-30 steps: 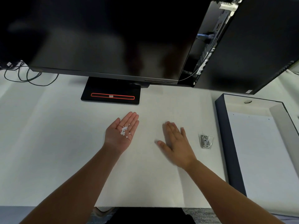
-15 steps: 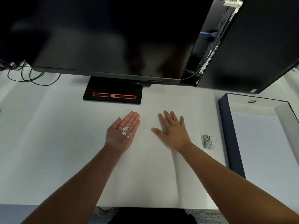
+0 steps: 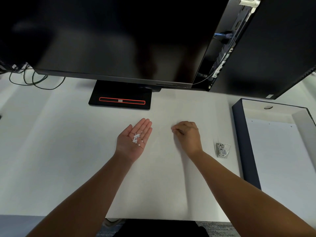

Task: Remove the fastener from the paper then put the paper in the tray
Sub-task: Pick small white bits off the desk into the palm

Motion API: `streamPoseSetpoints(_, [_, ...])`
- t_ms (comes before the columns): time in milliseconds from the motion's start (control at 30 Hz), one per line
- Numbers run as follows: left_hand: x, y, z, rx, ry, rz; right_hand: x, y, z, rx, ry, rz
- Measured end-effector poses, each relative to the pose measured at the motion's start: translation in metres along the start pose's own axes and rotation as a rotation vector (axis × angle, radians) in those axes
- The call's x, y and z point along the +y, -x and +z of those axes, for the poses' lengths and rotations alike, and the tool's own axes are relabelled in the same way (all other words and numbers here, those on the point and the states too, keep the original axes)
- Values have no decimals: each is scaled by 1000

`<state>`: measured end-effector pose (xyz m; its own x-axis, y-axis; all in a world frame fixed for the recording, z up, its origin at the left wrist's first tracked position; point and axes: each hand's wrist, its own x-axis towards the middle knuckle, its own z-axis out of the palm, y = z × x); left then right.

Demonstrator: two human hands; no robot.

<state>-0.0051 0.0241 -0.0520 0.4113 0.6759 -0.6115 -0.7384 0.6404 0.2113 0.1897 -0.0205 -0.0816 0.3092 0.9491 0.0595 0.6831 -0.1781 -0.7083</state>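
My left hand (image 3: pixel 130 147) lies palm up over the white desk, fingers straight, cradling several tiny white paper bits (image 3: pixel 136 139). My right hand (image 3: pixel 188 135) is to its right, knuckles up, fingertips pinched together against the desk; whether they hold a bit is hidden. A clear binder clip, the fastener (image 3: pixel 222 150), lies loose on the desk between my right hand and the tray. The dark blue tray (image 3: pixel 246 151) stands at the right edge with a white sheet of paper (image 3: pixel 280 159) lying flat inside it.
A large dark monitor (image 3: pixel 111 40) overhangs the back of the desk on a black stand (image 3: pixel 120 95). A second monitor (image 3: pixel 273 48) is angled at the back right. Cables (image 3: pixel 34 81) lie at the back left. The desk's front edge runs just below my forearms.
My right hand slid forward over the desk, then curled from flat with spread fingers into a pinch. My left hand has stayed palm up with the bits.
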Motion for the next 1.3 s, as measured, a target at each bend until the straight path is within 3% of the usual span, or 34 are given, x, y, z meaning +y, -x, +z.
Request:
streamPoseSetpoints(233, [-4, 1, 1, -10, -11, -8, -1, 2, 9, 63, 214, -60])
streamPoseSetpoints(333, [-7, 2, 3, -9, -25, -13, -3, 0, 11, 18, 265, -5])
streamPoseSetpoints(567, [-8, 7, 6, -3, -34, -13, -8, -2, -11, -25, -184, 242])
streamPoseSetpoints(833, [-10, 8, 8, -13, -47, -18, -9, 3, -10, -27, -177, 225])
streamPoseSetpoints(1033, [-12, 9, 9, -11, -56, -26, -6, 7, -1, -56, 75, 50])
streamPoseSetpoints(1300, [-17, 7, 7, 8, -70, -26, -17, -5, 1, -144, 269, -5])
